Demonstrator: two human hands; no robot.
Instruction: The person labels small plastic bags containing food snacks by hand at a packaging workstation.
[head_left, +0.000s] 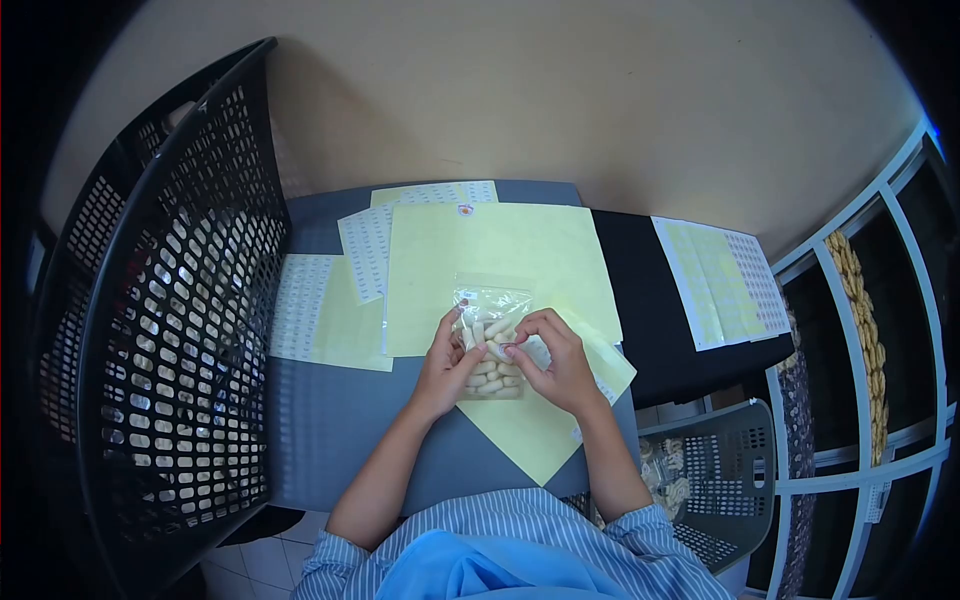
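A clear plastic bag (493, 384) filled with pale, finger-shaped pieces lies at the middle of the grey table, partly over yellow sheets. My left hand (447, 362) grips the bag's left side, its thumb on the front. On the right, my right hand (555, 362) is closed, with thumb and forefinger pinched together over the bag's front; whatever is between those fingertips is too small to make out. A small reddish sticker shows near the bag's upper left. Under and behind the bag lies a large yellow sheet (490, 240) with one round sticker at its top edge.
Sticker sheets (300, 300) lie at the left of the grey table (330, 430). Another sheet (715, 280) rests on a black surface at right. A tall dark basket (185, 330) stands left; a lower basket (725, 480) with bagged items sits right, near a metal rack (850, 487).
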